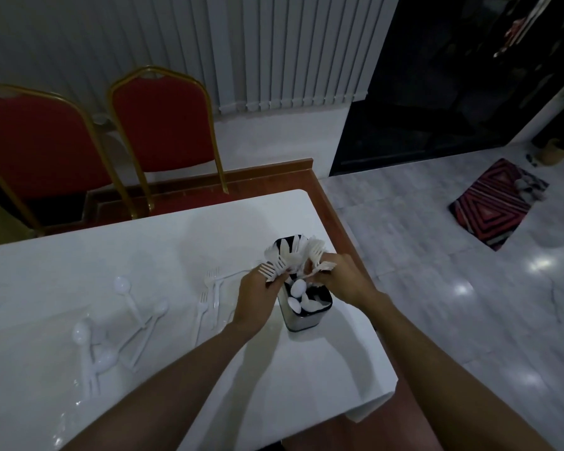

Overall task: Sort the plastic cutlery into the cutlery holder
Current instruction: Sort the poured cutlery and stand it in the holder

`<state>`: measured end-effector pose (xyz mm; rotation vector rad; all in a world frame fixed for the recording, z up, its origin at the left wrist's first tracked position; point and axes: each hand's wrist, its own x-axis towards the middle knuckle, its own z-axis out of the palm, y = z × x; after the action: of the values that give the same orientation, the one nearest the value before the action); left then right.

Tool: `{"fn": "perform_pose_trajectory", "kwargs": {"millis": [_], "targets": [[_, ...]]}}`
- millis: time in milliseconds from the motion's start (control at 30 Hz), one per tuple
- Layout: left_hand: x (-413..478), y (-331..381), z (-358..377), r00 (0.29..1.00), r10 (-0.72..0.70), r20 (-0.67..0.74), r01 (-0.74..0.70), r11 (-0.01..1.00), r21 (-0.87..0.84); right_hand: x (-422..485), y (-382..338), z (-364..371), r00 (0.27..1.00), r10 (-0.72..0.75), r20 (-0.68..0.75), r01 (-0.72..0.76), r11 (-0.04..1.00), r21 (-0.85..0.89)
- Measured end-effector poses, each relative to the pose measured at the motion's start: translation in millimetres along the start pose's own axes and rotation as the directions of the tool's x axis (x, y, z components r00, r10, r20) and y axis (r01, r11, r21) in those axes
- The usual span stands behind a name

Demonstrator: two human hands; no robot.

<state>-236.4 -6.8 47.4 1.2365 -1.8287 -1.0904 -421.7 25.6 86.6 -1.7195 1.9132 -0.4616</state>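
Both hands are working at the top of the cutlery holder [306, 307]. The left hand [258, 296] is closing around a bunch of forks [271, 270]; the right hand [339, 281] is pinching more forks. The plastic is probably light, slippery and brittle: grip the handles. Loose spoons [121, 284] are lying well left on the table [79, 255].

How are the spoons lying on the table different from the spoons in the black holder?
The loose spoons lie flat on the white table, scattered and crossing each other; the spoons in the holder stand bowl-up, packed together. The loose spoons sit far left of both hands, while the held ones sit just below the left hand and right hand, which grip forks. Both groups are white plastic.
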Motion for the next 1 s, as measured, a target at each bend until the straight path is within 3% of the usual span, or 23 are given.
{"fn": "perform_pose_trajectory", "kwargs": {"millis": [133,300,467,600,733,900,1000], "targets": [[4.0,0.4,4.9,0.999,-0.041,0.025,0.041,0.999,0.010,2.6,2.0,2.9,0.994,-0.027,0.109,0.041,0.991,-0.128],[7.6,7.2,12.0,0.999,-0.046,0.026,0.044,0.997,0.068,0.3,4.0,-4.3,0.996,-0.018,0.083,0.017,1.000,0.014],[1.1,5.5,9.2,0.994,-0.065,-0.084,0.068,0.997,0.033,1.1,4.5,-6.2,0.994,-0.046,0.095,0.044,0.999,0.018],[-0.6,4.8,3.0,0.990,-0.086,-0.115,0.089,0.996,0.014,-4.0,-0.7,-8.2,0.999,-0.042,0.016,0.040,0.993,0.115],[-1.3,6.7,-3.3,0.999,-0.044,-0.021,0.044,0.999,0.004,-8.1,-8.3,-7.2,0.984,-0.043,-0.170,0.069,0.986,0.153],[3.3,12.3,-5.6,0.993,0.084,0.085,-0.091,0.993,0.079,-8.8,-10.3,-7.4,0.967,-0.043,-0.251,0.091,0.979,0.181],[3.6,12.3,-5.8,0.988,0.113,0.109,-0.125,0.986,0.109,-5.2,-8.3,-10.5,0.974,-0.124,-0.188,0.125,0.992,-0.003]]}}
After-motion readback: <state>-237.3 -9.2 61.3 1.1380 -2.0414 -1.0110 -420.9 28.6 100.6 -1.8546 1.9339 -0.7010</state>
